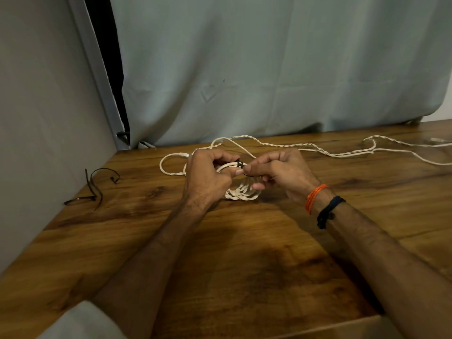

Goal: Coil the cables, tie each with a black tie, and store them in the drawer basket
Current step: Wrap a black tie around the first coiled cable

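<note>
The fingers (238, 171) of the left hand (208, 178) are curled tight, thumb pressed toward forefinger, pinching the upper rim of a coiled white cable (241, 192) where a black tie (240, 164) wraps round the strands. The fingers (247, 168) of the right hand (281, 172) close in from the other side, thumb and forefinger tips meeting the left thumb right at the tie; a thin dark loop shows just below them, probably the tie's free end, though it is too small to be sure. The right little finger sticks out loosely beneath. The coil hangs from this grip, its lower loops resting on the wooden tabletop (244, 253) between the two wrists.

Behind the hands a second white cable (281, 145), loose and twisted, runs across the tabletop from a loop at the left hand's far side out toward the right edge of view, where it splits into separate strands. Well off to the left, near the grey wall, spare black ties (94, 189) lie in a tangle on the wood. The right wrist wears an orange thread band (314, 196) and, just behind it, a dark blue band (329, 211). A pale blue-grey curtain (269, 69) hangs behind the tabletop's far edge.
</note>
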